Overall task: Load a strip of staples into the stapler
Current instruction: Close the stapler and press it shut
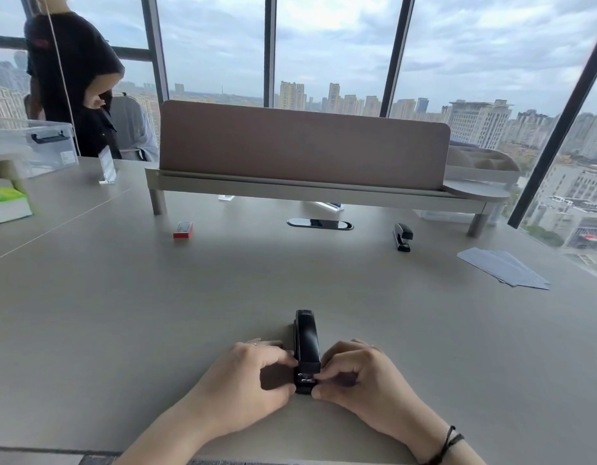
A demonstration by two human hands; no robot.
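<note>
Your left hand (253, 374): curled beside the near end of the black stapler (306, 350), fingertips pressed against its left side, steadying it on the desk.
Your right hand (357, 374): mirrors the left, with thumb and forefinger pinching the stapler's near end, where a small metal part shows.
Stapler in hand: lies flat on the grey desk (122, 313) directly in front of you, long axis pointing away from you, top cover down; whether any staples are inside cannot be told.
Staple strip: none visible in either hand or beside the stapler.
Progress: judged early. You are gripping the stapler's end, probably to open it or work its magazine; fetching a strip, seating it and closing the stapler all appear left to do.
Paper sheets (505, 270): a small fanned stack, well apart, off to your right.
Staple box (183, 229): small red and white box, probably the staples, farther back on your left, well out of the hands' present position.
Second stapler (402, 236): black, far right, near the shelf leg.
Desk shelf (307, 191): raised, with a brown divider panel (303, 142) standing on it.
Beyond: a person in dark clothing (75, 82) at far left, windows and city towers.
</note>
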